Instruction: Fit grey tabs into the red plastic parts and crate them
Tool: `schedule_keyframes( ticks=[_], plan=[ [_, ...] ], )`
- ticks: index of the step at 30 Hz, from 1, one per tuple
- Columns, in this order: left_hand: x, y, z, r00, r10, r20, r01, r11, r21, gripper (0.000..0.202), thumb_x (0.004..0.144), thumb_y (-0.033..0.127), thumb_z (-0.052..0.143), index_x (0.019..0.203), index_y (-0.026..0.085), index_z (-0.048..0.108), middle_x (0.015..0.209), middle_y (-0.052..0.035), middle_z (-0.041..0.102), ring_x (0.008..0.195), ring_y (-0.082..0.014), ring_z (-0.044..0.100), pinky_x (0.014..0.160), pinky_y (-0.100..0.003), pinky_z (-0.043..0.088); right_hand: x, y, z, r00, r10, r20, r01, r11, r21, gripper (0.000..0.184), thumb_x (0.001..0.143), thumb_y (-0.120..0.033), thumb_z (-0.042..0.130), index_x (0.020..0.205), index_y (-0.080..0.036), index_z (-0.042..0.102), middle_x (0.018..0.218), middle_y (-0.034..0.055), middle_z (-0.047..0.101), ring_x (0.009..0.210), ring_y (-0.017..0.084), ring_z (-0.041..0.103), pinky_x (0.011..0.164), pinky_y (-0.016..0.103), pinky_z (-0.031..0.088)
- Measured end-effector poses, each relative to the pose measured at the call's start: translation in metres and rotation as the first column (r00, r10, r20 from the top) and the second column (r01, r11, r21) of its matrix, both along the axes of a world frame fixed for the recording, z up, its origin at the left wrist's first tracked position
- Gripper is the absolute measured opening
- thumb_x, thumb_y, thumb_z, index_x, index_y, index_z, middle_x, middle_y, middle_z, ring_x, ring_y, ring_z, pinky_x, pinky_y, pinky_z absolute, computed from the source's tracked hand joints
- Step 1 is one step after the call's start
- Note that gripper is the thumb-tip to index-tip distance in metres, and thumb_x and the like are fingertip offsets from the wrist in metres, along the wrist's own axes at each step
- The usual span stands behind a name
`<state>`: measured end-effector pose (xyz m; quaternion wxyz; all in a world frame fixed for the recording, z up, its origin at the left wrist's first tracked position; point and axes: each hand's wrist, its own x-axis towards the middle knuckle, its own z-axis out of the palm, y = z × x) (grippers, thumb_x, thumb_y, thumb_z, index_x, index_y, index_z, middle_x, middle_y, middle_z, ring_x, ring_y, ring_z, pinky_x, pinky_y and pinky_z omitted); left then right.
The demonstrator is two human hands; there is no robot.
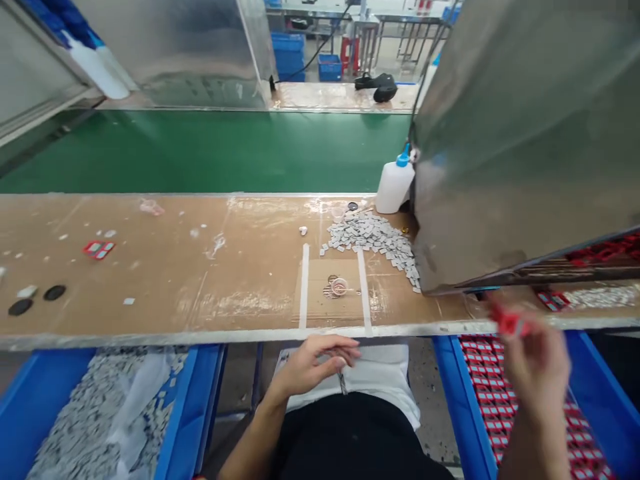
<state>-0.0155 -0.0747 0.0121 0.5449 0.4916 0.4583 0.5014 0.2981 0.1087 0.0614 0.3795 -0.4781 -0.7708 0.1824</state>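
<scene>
My left hand (313, 365) rests in my lap below the bench edge, fingers curled together over a white cloth (380, 377); a thin dark object pokes out under the fingertips. My right hand (537, 370) is raised over the blue bin of red parts (500, 413), blurred by motion, with a small red piece (507, 323) pinched at its fingertips. On the brown workbench (200, 280) lies a heap of small grey chips (373, 240). A small clear cap (339, 287) sits between two white tape strips.
A white glue bottle with a blue tip (394, 183) stands by a large metal cover (525, 133). A blue bin of grey chips (100, 413) is at lower left. Black discs (37, 299) and a red card (99, 249) lie at left. A green conveyor (200, 153) runs behind.
</scene>
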Motion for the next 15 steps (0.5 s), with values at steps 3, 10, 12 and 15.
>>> schedule_keyframes(
  ticks=[3, 10, 12, 15],
  plan=[
    [0.015, 0.013, -0.004, 0.947, -0.153, 0.282, 0.151, 0.988, 0.029, 0.069, 0.087, 0.059, 0.07, 0.143, 0.022, 0.056, 0.125, -0.019, 0.073, 0.092, -0.0229, 0.078, 0.074, -0.031, 0.062, -0.059, -0.064, -0.029, 0.813, 0.544, -0.207, -0.569, 0.817, -0.087, 0.021, 0.101, -0.034, 0.05, 0.119, -0.04, 0.059, 0.147, 0.0076, 0.055, 0.131, 0.031, 0.059, 0.094, 0.054, 0.057],
    [-0.016, 0.015, 0.0, 0.931, 0.175, 0.32, -0.147, 0.983, -0.111, 0.05, 0.067, 0.047, 0.091, 0.099, 0.014, 0.071, 0.092, -0.008, 0.077, 0.081, -0.0186, 0.074, 0.076, -0.028, 0.06, -0.155, -0.075, -0.056, 0.682, 0.65, -0.335, -0.711, 0.696, -0.097, 0.04, 0.102, -0.037, 0.052, 0.141, -0.039, 0.05, 0.155, 0.0093, 0.046, 0.136, 0.029, 0.054, 0.106, 0.055, 0.051],
    [-0.028, 0.014, -0.006, 0.924, 0.29, 0.249, -0.265, 0.956, -0.129, 0.048, 0.066, 0.043, 0.092, 0.096, 0.014, 0.069, 0.094, -0.0083, 0.077, 0.084, -0.0184, 0.074, 0.081, -0.029, 0.06, -0.163, -0.06, -0.062, 0.795, 0.508, -0.332, -0.58, 0.797, -0.168, 0.044, 0.1, -0.039, 0.056, 0.142, -0.032, 0.05, 0.13, 0.0115, 0.064, 0.107, 0.024, 0.069, 0.092, 0.046, 0.058],
    [-0.036, 0.017, -0.017, 0.92, 0.356, 0.161, -0.336, 0.931, -0.14, 0.043, 0.069, 0.038, 0.09, 0.097, 0.013, 0.069, 0.097, -0.0089, 0.077, 0.087, -0.0192, 0.075, 0.085, -0.03, 0.06, -0.176, -0.039, -0.065, 0.901, 0.332, -0.279, -0.398, 0.888, -0.229, 0.036, 0.095, -0.038, 0.063, 0.128, -0.024, 0.063, 0.093, 0.0058, 0.071, 0.077, 0.019, 0.066, 0.072, 0.034, 0.058]
  ],
)
